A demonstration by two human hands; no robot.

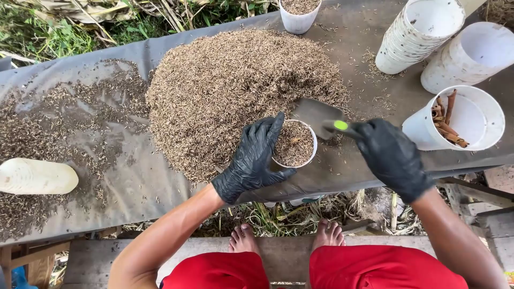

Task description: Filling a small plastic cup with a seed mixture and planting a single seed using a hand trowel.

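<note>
Two gloved hands are at work at the near edge of the table (107, 176), which is covered in a dark sheet. We note the left hand (256, 158) wrapped around the near-left side of a small white cup (294, 144), fingers curled over the rim, clasping it firmly. The cup sits just at the near foot of the husk pile (235, 91) and is filled almost to the brim with the same brown husk. We judge it light even when full, with thin, flexible walls that would buckle under a hard squeeze; a hold around the body below the rim, as now, seems soundest, since the loose fill would spill at any tilt.

The right hand (393, 158) is clenched around the handle of a small trowel (321, 116), its dark blade lying over the far-right rim of the cup. We judge the trowel stiff and easy to hold by its handle.

To the near left, a pale plastic bottle (35, 176) lies on its side among scattered husk. To the right, a white pot (460, 118) lies tipped, holding brown bark-like pieces. Farther right, two stacks of empty cups (423, 32) lie on their sides. At the far edge, another filled cup (300, 13) stands upright beyond the pile.
</note>
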